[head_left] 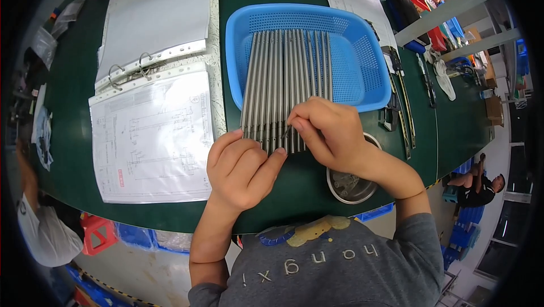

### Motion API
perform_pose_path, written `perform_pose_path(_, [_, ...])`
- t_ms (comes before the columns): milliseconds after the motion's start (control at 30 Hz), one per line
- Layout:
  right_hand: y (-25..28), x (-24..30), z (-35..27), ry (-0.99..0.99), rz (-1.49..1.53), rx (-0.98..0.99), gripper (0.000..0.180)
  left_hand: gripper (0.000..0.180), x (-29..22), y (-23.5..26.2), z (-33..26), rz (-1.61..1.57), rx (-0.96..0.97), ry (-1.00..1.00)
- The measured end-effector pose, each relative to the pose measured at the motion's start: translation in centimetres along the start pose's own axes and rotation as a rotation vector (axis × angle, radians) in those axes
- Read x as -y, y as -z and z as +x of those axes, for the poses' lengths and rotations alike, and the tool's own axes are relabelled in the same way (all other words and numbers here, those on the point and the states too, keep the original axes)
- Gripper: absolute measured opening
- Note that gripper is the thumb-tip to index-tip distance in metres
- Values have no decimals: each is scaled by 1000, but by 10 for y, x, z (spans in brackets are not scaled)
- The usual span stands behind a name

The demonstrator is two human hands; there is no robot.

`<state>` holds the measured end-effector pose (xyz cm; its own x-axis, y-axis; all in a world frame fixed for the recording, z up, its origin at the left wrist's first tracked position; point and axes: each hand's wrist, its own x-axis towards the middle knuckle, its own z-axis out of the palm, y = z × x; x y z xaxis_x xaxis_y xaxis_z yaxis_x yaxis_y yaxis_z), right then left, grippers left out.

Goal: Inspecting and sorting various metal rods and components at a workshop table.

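Observation:
Several slim metal rods (277,80) lie side by side, their far ends inside a blue plastic basket (375,37) and their near ends sticking out over its front rim. My left hand (241,171) is closed around the near ends at the left, thumb against a rod end. Above the near ends, my right hand (334,134) is pinched, thumb against forefinger; the small dark piece at the fingertips is too small to name. Beside my right wrist stands a round metal bowl (358,191) with small clear and metallic bits in it, partly hidden by the forearm.
An open ring binder (150,131) with drawings in sleeves lies left on the green table (283,213). Calipers (403,103), a dark case (403,12) and papers (362,9) are right of the basket. Other people sit at left and far right.

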<state>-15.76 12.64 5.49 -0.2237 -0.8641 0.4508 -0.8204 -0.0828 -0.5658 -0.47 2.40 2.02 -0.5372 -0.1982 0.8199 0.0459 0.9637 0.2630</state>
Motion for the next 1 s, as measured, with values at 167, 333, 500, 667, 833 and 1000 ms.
perform_pose_path(167, [0,2,0,-3,-39,-7,3,15,0,0,-1,-4,5,-5])
perform_pose_path(333, [-6,1,-1,-22,-11,-62,4,13,0,-2,-1,-9,-5,-16])
perform_pose_path(500, [0,0,-2,62,-50,30,7,12,2,-2,-1,-17,0,-22])
perform_pose_path(667, [1,3,-1,103,-88,117,7,12,1,-2,-1,-21,-11,-32])
perform_pose_path(833, [7,7,7,38,-47,-62,4,12,0,-1,1,-28,5,-1])
perform_pose_path(1000, [1,8,7,53,-32,22,3,15,4,9,6,-18,37,-17])
